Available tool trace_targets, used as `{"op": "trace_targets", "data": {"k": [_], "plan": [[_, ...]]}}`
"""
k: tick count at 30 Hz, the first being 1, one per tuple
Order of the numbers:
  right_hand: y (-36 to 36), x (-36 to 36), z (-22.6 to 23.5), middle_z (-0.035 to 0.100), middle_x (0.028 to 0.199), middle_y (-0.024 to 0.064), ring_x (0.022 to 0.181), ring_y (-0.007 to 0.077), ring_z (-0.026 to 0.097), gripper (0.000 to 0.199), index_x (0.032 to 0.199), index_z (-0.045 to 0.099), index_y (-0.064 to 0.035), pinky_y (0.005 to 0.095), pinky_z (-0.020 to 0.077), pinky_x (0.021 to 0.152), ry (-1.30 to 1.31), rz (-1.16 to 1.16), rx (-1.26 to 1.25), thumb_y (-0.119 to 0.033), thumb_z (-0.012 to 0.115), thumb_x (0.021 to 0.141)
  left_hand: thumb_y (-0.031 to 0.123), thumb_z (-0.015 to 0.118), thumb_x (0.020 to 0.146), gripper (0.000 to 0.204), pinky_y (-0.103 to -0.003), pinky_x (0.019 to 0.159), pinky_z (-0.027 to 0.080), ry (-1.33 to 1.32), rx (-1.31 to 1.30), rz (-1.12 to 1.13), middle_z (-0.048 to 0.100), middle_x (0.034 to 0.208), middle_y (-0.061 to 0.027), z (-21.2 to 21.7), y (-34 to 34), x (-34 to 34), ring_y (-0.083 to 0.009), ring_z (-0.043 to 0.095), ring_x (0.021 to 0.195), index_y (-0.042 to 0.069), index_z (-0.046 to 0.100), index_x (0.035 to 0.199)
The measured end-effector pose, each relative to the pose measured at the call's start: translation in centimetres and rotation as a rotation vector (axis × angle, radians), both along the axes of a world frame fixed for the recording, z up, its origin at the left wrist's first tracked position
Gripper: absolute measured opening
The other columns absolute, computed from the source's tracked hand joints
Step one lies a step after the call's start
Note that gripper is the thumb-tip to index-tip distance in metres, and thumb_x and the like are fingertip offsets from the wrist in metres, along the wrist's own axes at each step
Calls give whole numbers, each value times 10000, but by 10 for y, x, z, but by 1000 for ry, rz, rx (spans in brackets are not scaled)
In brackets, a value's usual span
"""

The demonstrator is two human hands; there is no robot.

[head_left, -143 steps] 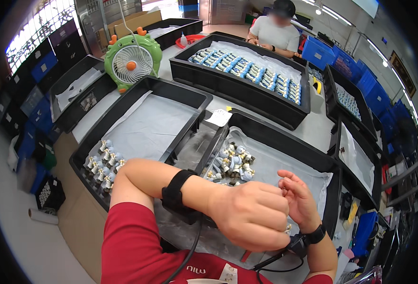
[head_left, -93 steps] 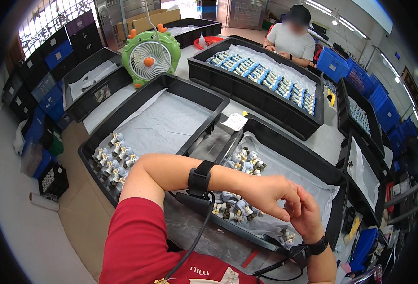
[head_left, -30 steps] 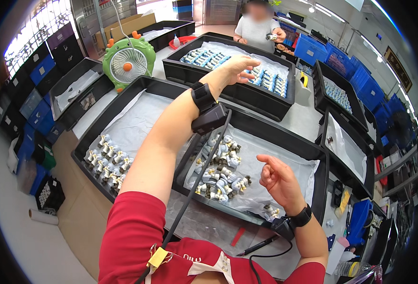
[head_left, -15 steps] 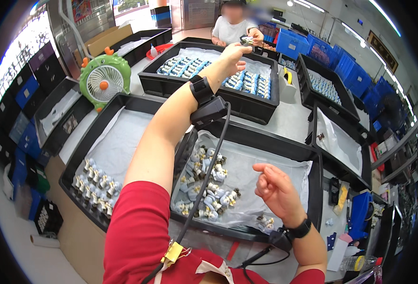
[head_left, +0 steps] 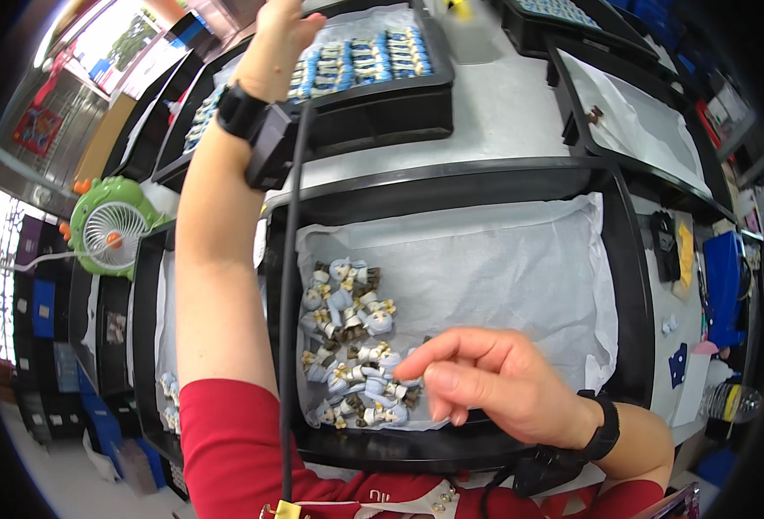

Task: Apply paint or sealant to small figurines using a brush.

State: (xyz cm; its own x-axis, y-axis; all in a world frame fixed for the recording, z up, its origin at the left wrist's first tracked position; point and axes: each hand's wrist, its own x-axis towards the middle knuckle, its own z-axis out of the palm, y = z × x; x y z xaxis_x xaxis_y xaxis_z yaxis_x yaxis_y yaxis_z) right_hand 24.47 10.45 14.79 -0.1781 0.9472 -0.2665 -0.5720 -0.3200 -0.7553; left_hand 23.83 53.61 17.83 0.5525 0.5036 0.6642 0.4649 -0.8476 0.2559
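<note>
Small white lettering (head_left: 380,496) marks the red shirt (head_left: 235,432) at bottom centre; labels (head_left: 55,420) at far left seem too small to read.

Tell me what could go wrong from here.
The left hand, partly cut off by the picture's top edge, is stretched out toward the far tray and might brush the small figures set in rows there. The black cable beside the left arm passes near the heaped figurines and could snag on one, or on the rim of the front tray. The right hand appears close to that heap, so a careless move might jostle it.
</note>
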Motion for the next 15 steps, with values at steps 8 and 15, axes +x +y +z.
{"op": "trace_targets", "data": {"k": [8, 15], "plan": [[-9, -9, 0, 588, 802, 23, 720, 47, 534, 256, 1087, 577, -13, 180, 424, 610, 55, 102, 67, -173, 518, 897, 59, 588, 823, 228, -279, 750, 518, -798, -1047, -475, 546, 937, -157, 9, 51, 13, -223, 556, 799, -72, 514, 993], [-6, -8, -6, 577, 806, -23, 717, 30, 528, 238, 1040, 584, -32, 171, 420, 607, -21, 89, 85, -212, 531, 894, 63, 572, 851, 237, -250, 838, 490, -779, -1278, -652, 538, 1002, -152, 15, -11, -19, -220, 553, 917, -93, 542, 1027]]}}
